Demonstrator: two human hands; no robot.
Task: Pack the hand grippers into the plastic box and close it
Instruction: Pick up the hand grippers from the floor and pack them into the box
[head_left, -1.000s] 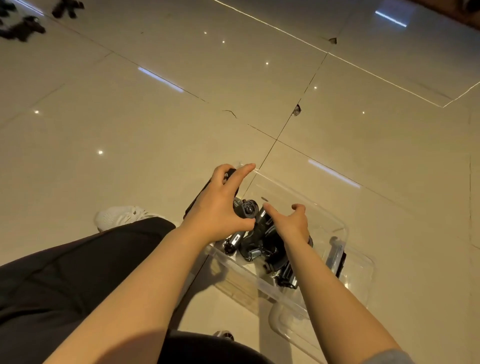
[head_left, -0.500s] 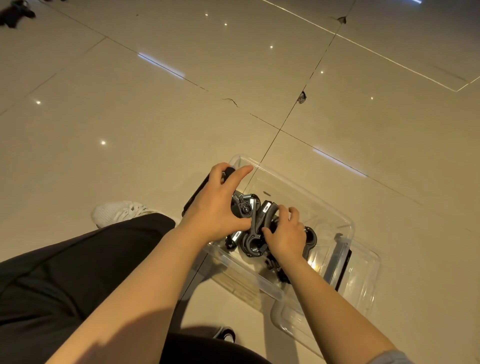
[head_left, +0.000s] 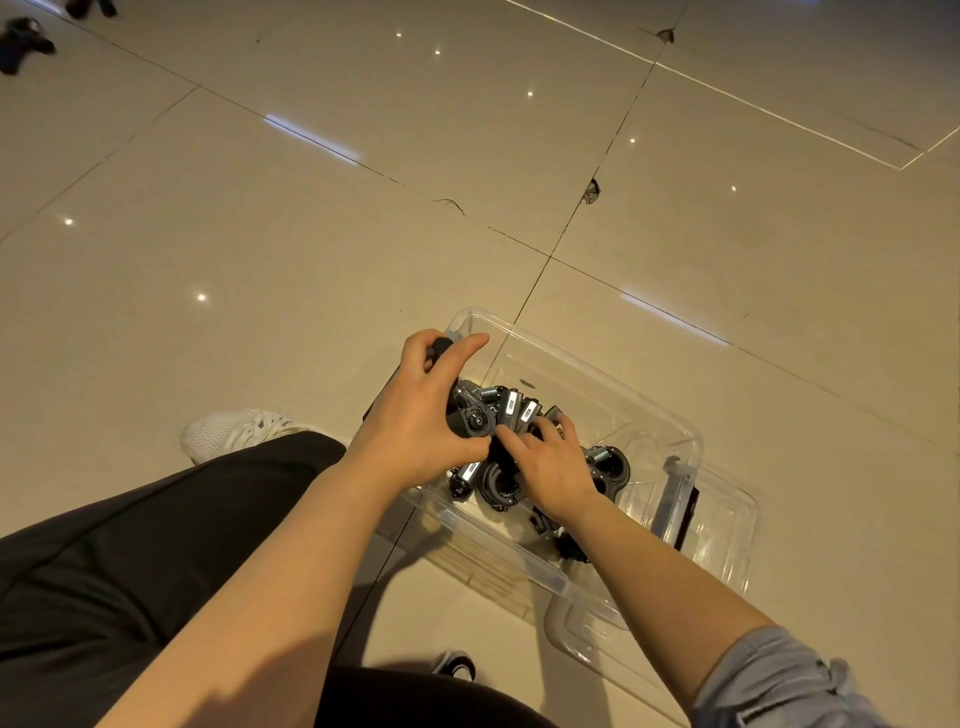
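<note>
Plastic box (head_left: 597, 374): grippers (head_left: 511, 410) bunched under fingers.
Left hand (head_left: 415, 415): grasps one, steadying.
Right hand (head_left: 550, 462): flat, pressing pile down.
Lid (head_left: 727, 525): off, beside.

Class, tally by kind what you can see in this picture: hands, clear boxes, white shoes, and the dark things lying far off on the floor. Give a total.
Hands: 2, left hand and right hand
Clear box: 1
White shoe: 1
Dark things far off on the floor: 2, one cut by the frame's edge
Total: 6
</note>
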